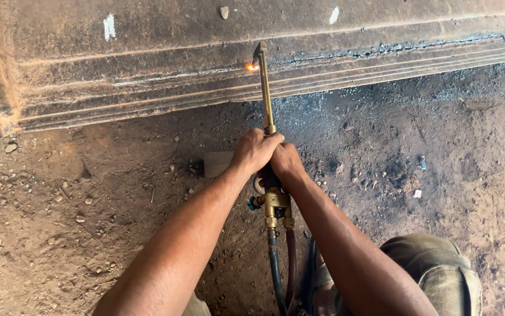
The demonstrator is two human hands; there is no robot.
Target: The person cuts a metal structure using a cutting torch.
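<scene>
Trailing out of the lower frame, two dark rubber hoses (277,269) feed the brass valve block of a long brass cutting torch (267,105). The left hand (254,151) and right hand (286,162) are both closed around its handle, side by side. The torch's long axis runs straight ahead from the fingers, its tip at an orange glow (252,67) on the rusty steel beam (147,76).

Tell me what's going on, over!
Left hand and right hand both shut on the torch. Tip glowing orange against the rusty steel beam. Nothing in the way.
</scene>
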